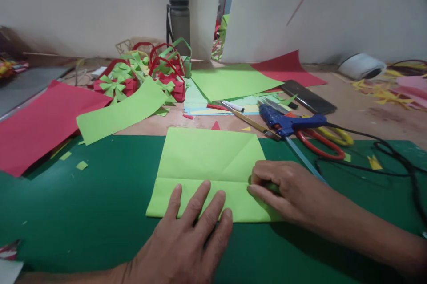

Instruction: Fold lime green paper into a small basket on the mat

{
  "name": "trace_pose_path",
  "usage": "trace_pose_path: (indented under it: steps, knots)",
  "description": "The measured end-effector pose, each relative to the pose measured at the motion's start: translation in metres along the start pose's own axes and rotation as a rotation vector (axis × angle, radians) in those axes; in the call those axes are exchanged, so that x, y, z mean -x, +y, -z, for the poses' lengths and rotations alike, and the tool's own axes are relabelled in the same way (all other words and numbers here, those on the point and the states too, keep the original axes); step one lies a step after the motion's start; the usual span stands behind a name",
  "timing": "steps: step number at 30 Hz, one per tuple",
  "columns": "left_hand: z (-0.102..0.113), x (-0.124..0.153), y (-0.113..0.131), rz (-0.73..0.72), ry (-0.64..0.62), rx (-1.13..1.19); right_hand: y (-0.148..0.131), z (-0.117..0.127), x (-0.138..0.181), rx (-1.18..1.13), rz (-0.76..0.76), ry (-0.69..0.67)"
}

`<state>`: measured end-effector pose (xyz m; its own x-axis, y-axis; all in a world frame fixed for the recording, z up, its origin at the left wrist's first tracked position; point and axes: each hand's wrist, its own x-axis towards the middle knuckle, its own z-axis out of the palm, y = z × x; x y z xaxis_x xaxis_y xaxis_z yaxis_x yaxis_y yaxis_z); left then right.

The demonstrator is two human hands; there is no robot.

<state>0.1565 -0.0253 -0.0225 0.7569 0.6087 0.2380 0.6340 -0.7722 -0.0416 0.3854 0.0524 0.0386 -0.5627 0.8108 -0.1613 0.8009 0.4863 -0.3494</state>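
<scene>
A light green paper sheet point(207, 159) lies on the dark green cutting mat point(83, 204), its near edge folded up into a flap with creases across it. My left hand point(187, 235) rests flat on that flap, fingers spread and open. My right hand point(287, 190) presses the flap's right end with its fingertips drawn together on the fold.
A blue glue gun point(287, 121), red-handled scissors point(320, 144), a metal ruler point(250, 123) and a black cable point(393, 164) lie beyond the right hand. Red paper point(36, 119), green paper point(120, 112), paper baskets point(147, 72), a grey bottle point(179, 12) and a phone point(308, 96) stand farther back.
</scene>
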Motion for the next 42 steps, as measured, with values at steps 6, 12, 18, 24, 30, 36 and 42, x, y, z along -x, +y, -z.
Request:
trace_pose_path:
  steps: [6, 12, 18, 24, 30, 36, 42]
  knots:
    - [-0.003, 0.0, 0.0, -0.008, 0.026, -0.025, 0.0, 0.0, -0.001, 0.0, 0.007, 0.015]
    - [-0.001, -0.001, -0.002, -0.025, -0.017, -0.013, -0.001, 0.0, 0.0, 0.007, 0.002, 0.015]
    - [-0.003, 0.0, -0.002, -0.045, -0.005, -0.038, -0.001, 0.0, 0.0, 0.004, -0.016, 0.011]
    - [0.005, -0.003, -0.002, -0.064, -0.036, -0.052, -0.005, 0.002, -0.001, 0.014, -0.051, -0.023]
    - [0.018, -0.007, 0.002, 0.012, -0.133, -0.049, 0.0, 0.011, 0.001, -0.042, -0.115, -0.073]
    - [0.0, -0.004, -0.003, -0.048, 0.006, -0.02, 0.007, 0.018, 0.009, -0.06, -0.105, -0.093]
    - [0.001, -0.007, 0.001, 0.004, -0.015, 0.006, 0.016, 0.027, 0.013, 0.03, -0.097, -0.106]
